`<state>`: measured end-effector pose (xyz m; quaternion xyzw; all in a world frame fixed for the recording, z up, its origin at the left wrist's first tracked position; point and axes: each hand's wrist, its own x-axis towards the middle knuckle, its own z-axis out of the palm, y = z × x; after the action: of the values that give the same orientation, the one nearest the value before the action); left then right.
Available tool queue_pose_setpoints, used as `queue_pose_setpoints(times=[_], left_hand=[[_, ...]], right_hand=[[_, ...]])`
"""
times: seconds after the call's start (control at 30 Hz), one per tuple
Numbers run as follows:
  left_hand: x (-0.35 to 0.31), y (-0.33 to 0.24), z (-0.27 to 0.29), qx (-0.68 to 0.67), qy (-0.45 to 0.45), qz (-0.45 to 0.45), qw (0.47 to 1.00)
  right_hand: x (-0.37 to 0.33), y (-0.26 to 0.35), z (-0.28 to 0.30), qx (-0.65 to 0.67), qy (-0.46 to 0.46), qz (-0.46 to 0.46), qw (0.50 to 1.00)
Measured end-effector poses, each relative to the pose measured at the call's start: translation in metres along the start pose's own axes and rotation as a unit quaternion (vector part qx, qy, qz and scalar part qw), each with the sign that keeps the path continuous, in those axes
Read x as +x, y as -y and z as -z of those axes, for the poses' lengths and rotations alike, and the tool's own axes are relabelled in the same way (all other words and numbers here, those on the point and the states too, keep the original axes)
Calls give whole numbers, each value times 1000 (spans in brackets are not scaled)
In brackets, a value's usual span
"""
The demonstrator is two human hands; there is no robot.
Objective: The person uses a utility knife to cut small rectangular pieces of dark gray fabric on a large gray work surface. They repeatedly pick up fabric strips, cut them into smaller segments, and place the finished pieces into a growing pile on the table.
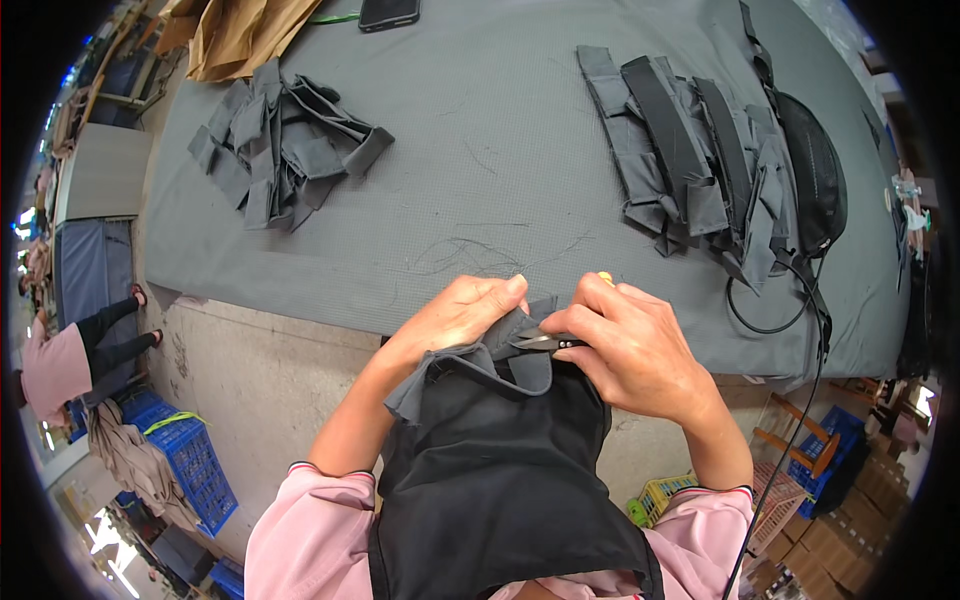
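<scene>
My left hand (455, 318) grips a small grey fabric piece (505, 365) at the near edge of the grey table (500, 140). My right hand (635, 345) holds small thread snips (545, 340), whose metal blades point left and touch the fabric by my left fingers. A yellow tip shows above my right index finger. A black apron covers my lap under both hands.
A pile of grey fabric pieces (285, 145) lies at the back left, a longer stack with black straps (690, 150) and a black pouch (815, 180) at the right. A phone (388, 12) lies at the far edge. Blue crates (190, 455) stand on the floor at left, near another person (70, 360).
</scene>
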<state>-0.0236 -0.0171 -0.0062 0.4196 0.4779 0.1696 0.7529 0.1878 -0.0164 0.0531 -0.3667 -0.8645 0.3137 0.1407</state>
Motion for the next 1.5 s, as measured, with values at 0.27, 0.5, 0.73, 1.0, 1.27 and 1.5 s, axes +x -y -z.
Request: queue_pose_setpoints(times=[0.27,0.5,0.73,1.0,1.27,1.5], left_hand=[[4,6,-3,-16,30,-13,999],[5,7,-5,-19,49,6,999],[0,-1,-7,-46,43,25,998],[2,0,-4,9,65,-3,998],[-2,-2,-4,-51,54,23,997],[2,2,0,-19,78,8,997]], right_hand=[[6,-1,-2,-8,14,54,998],[2,-5,-6,-20,22,74,997],[-7,-9,-6,25,-25,44,998],[1,-1,-6,-29,0,93,995],[5,1,-11,-31,-32,106,993],[5,3,-7,-22,-15,106,994]])
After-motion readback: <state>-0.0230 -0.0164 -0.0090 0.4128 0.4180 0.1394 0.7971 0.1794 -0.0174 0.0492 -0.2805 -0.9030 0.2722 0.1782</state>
